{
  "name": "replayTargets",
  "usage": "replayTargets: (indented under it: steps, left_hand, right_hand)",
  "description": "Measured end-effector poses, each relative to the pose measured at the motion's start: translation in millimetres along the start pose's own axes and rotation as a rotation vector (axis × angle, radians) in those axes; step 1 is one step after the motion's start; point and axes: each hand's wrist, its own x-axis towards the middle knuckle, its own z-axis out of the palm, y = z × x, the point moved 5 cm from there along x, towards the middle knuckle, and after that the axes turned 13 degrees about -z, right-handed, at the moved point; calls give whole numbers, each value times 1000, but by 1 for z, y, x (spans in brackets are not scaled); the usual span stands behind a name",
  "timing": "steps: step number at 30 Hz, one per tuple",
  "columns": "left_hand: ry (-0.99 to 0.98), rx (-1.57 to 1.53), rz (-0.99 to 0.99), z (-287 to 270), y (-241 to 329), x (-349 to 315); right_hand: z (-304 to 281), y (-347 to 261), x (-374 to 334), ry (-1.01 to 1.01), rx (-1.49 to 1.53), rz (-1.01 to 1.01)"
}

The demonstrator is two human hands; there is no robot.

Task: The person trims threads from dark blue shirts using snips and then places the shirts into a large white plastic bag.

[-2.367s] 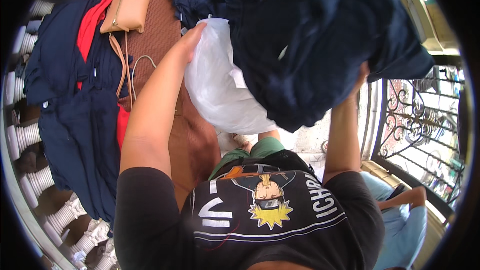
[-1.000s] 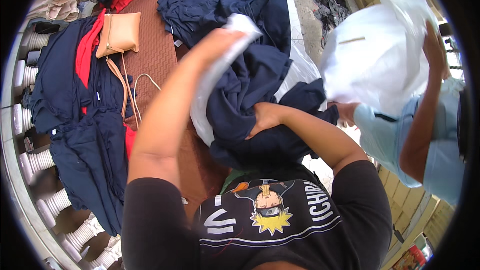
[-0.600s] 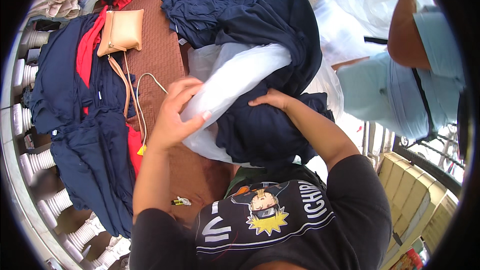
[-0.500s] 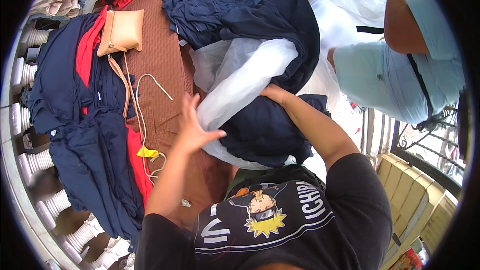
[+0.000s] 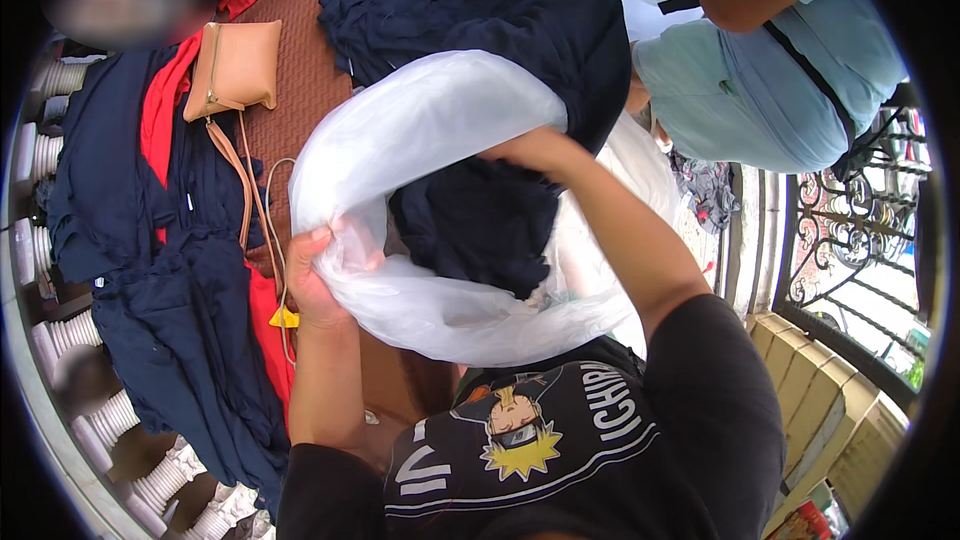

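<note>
White stone balusters point(image 5: 70, 340) curve down the far left edge, and just inside them dark navy clothes point(image 5: 150, 270) lie spread over a red cloth point(image 5: 165, 110) on a brown woven surface point(image 5: 300, 90). A tan purse point(image 5: 232, 68) sits up top on that surface, its long strap trailing down past a small yellow tag point(image 5: 284, 318).

Moving in, the left hand point(image 5: 318, 275) comes up from the lower edge, fingers curled tight around the left rim of a white plastic bag point(image 5: 430, 140), pulling its mouth wide. Hanging into that open mouth is a bundle of navy clothing point(image 5: 490, 220), bunched and dark, with more of the same fabric rising above the bag's upper edge. The right hand point(image 5: 520, 148) is up at the top of the bag, pressed against the navy clothing; its fingers are buried in the fabric, so I can't say how firmly it grips.

Further right, another person in light blue clothes point(image 5: 760, 70) stands close by, with more white plastic near them at the top. At the far right, a black wrought-iron railing point(image 5: 850, 240) and tan blocks point(image 5: 820, 410) below it.
</note>
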Motion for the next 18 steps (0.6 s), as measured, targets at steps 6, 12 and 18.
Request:
replayTargets:
  steps: [6, 12, 18]
  left_hand:
    - [70, 27, 14, 7, -3, 22]
    - [108, -120, 58, -26, 6, 40]
    - [-44, -27, -35, 42, 10, 27]
  right_hand:
    - [-135, 17, -20, 938, -913, -298]
    - [-33, 31, 47, 218, -1278, -543]
    - [106, 49, -31, -570, -673, -430]
